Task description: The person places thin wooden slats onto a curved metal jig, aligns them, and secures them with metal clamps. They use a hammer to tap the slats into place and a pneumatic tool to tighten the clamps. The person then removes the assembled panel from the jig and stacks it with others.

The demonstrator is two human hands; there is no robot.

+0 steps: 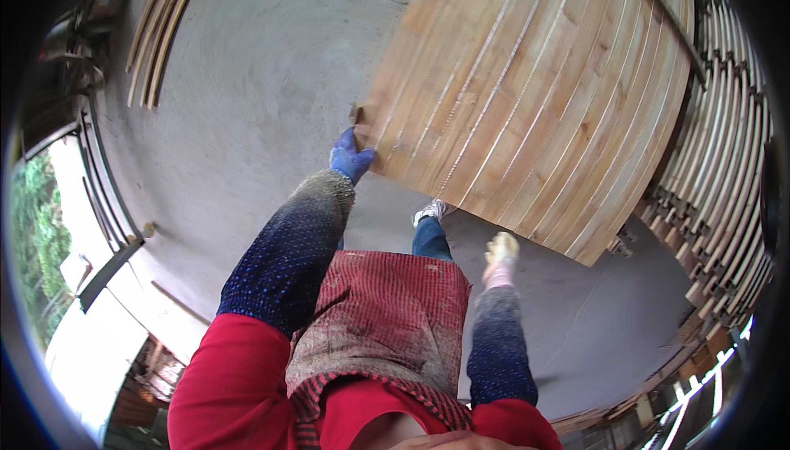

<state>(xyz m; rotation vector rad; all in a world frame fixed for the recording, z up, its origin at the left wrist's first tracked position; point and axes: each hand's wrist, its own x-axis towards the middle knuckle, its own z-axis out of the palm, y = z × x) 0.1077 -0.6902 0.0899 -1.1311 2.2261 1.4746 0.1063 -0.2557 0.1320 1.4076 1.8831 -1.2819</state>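
Observation:
A large wooden panel (pixel 527 104) of glued planks, with pale lines along its joints, lies in front of me to the right. My left hand (pixel 354 156), in a blue-purple glove, is closed at the panel's left edge near its close corner. Just beyond its fingers a small dark brown piece (pixel 356 115) sticks up, and its kind is unclear. My right hand (pixel 500 254), in a pale, yellowish glove, hangs off the panel's near edge, apart from it. Motion smears its fingers, and I see nothing in it.
Long wooden strips (pixel 724 145) are stacked in rows along the right side. A dark bar (pixel 666 13) crosses the panel's far right part. Several thin strips (pixel 164 30) lie on the grey concrete floor (pixel 263 63) at the far left. My shoe (pixel 431 213) shows beneath the panel's near edge.

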